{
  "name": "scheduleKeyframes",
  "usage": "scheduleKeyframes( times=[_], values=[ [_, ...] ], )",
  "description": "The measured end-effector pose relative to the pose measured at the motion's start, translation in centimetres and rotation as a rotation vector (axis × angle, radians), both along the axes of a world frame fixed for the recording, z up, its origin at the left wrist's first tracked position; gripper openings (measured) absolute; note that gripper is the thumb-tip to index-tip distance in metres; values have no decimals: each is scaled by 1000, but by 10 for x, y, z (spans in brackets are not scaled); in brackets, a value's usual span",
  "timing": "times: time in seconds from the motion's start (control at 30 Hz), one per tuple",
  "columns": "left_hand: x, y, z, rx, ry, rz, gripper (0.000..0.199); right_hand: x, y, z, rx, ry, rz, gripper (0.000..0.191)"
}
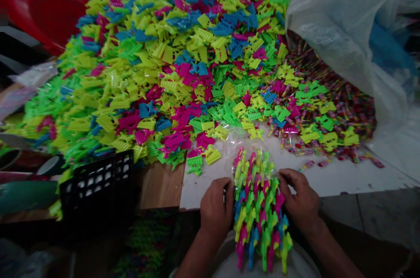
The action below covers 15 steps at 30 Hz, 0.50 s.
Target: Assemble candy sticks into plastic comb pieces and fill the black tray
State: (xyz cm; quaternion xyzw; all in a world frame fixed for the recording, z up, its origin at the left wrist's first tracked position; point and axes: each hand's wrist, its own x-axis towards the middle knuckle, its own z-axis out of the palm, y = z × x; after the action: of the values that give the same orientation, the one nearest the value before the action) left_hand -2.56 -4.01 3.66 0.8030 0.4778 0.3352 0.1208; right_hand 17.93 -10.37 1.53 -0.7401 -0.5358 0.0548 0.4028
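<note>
Largest first: a heap of plastic comb-toothed pieces (183,72) in yellow, green, pink and blue, spread over most of the worktop. To its right, a big translucent plastic sheet (341,11), loosely crumpled, beside a dark red pile of small, slim, multicoloured items (344,103); individual ones too small to identify. Red plastic object (49,11), rounded, at upper left. Black slotted basket (98,186) at the heap's near left edge. Worktop shows wood grain (162,186) near the basket, a white surface (328,181) farther right. Nearest the wearer — a clear plastic bag (259,208) of the same sort of pieces, packed in slanting rows, colours mixed. It lies between the two hands, below the near edge of the heap, over the wearer's lap. Left hand (216,203) grips its left edge, fingers curled in; right hand (300,199) pinches the upper right edge, thumb and fingers drawn narrow. Smallest: a few loose pieces (212,154) just beyond the left hand — yellow and green, on the white surface.
</note>
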Motion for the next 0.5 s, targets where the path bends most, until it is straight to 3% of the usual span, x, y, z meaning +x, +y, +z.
scheduleKeyframes(
  times=[0.13, 0.3, 0.5],
  values=[
    [0, 0, 0, 66, -28, -67, 11, 5, -4, 10, 11, -127, 174, 24],
    [-13, -12, 5, 182, 7, -131, 11, 17, -25, 16, 193, -284, 343, 18],
    [-32, -26, 13, 174, -10, -340, 14, 23, -52, 28, 178, -356, 505, 26]
  ],
)
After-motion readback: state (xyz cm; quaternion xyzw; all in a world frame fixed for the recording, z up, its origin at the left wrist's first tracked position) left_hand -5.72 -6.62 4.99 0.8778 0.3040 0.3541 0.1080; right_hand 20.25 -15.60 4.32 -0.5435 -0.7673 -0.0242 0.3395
